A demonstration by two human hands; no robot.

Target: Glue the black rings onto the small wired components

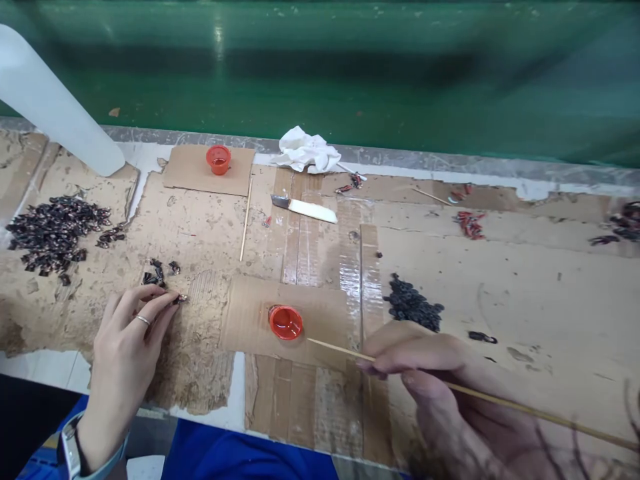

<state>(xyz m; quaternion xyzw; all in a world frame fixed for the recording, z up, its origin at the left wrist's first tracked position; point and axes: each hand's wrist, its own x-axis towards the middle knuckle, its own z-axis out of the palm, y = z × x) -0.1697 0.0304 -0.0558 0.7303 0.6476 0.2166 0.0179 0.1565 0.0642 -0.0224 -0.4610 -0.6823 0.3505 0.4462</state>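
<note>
My left hand [127,340] rests on the worn cardboard work surface [200,240], its fingertips pinched on a small dark part [180,299] beside a few loose dark parts [159,272]. My right hand [440,393] grips a long thin wooden stick [525,408], its tip pointing left toward a small red cup [285,322] with red liquid. The stick's tip stops just right of the cup. A pile of small black rings [413,305] lies just above my right hand.
A big heap of dark parts [53,230] lies at far left. Farther back are a second red cup [219,159], another stick [245,220], a white-handled knife [305,209], a crumpled white cloth [305,150], red bits [470,223] and a white bottle [50,107].
</note>
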